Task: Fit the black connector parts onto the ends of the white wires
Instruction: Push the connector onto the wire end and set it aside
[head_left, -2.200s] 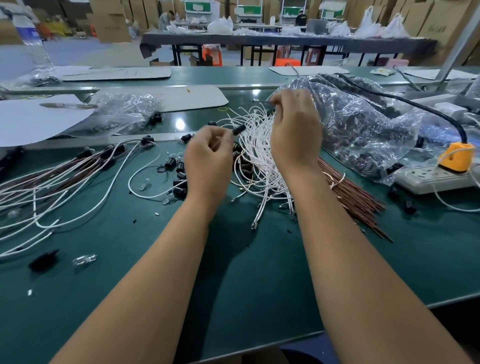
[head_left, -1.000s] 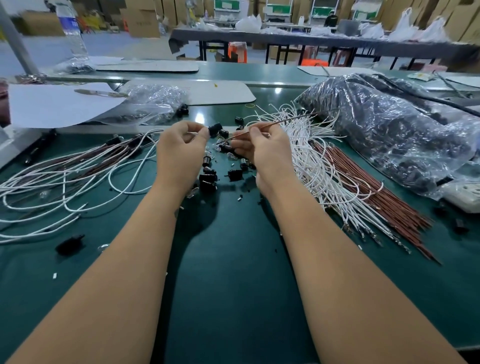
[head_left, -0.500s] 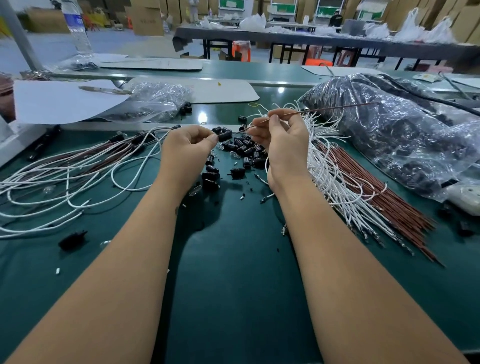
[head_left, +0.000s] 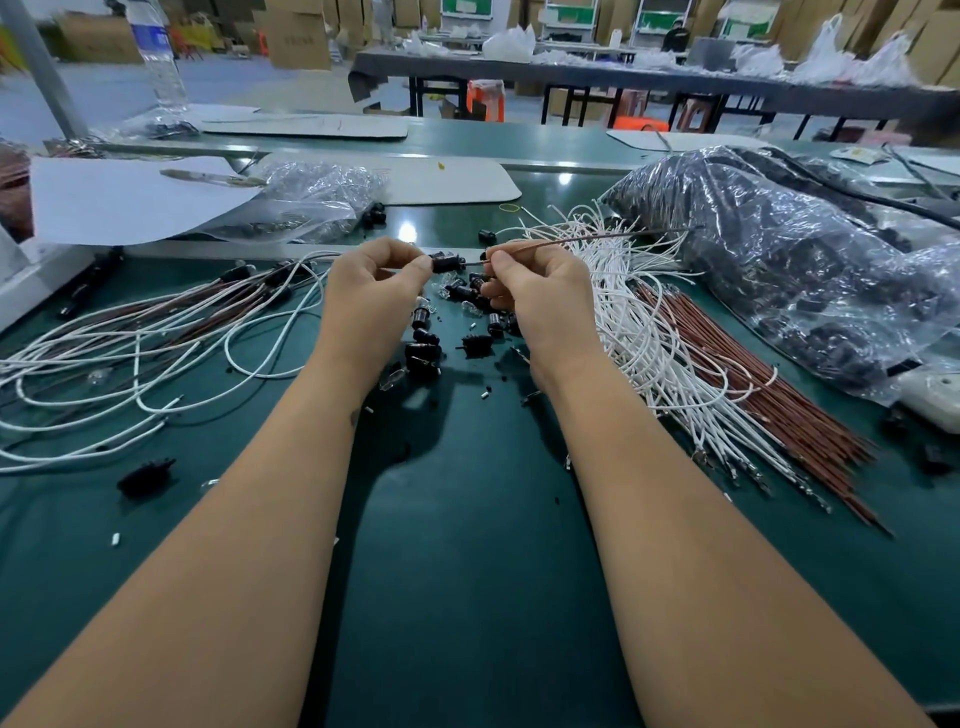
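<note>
The left hand (head_left: 371, 291) pinches a black connector part (head_left: 448, 261) between thumb and forefinger, its other fingers curled in; the right hand (head_left: 543, 291) pinches a thin brown wire (head_left: 597, 240) near its end, thumb against forefinger, and the wire's metal tip points at the connector's open end, touching or just short of it, which I cannot tell; the rest of the brown wire runs up and to the right over the bundle of white wires (head_left: 639, 332) that fans out across the green table (head_left: 467, 545) just beside the right wrist; a bundle of brown wires (head_left: 779, 395) lies along the far side of the white one; loose black connector parts (head_left: 423, 353) sit scattered on the table between and below the two hands; to the left, long white and brown wires (head_left: 130, 353) with black parts already on their ends lie in loops; a single black part (head_left: 145, 475) rests apart near the left forearm; a large clear bag of black parts (head_left: 810, 270) lies to the right, and a smaller crumpled clear bag (head_left: 311, 200) lies beyond the left hand beside a white sheet (head_left: 119, 202).
</note>
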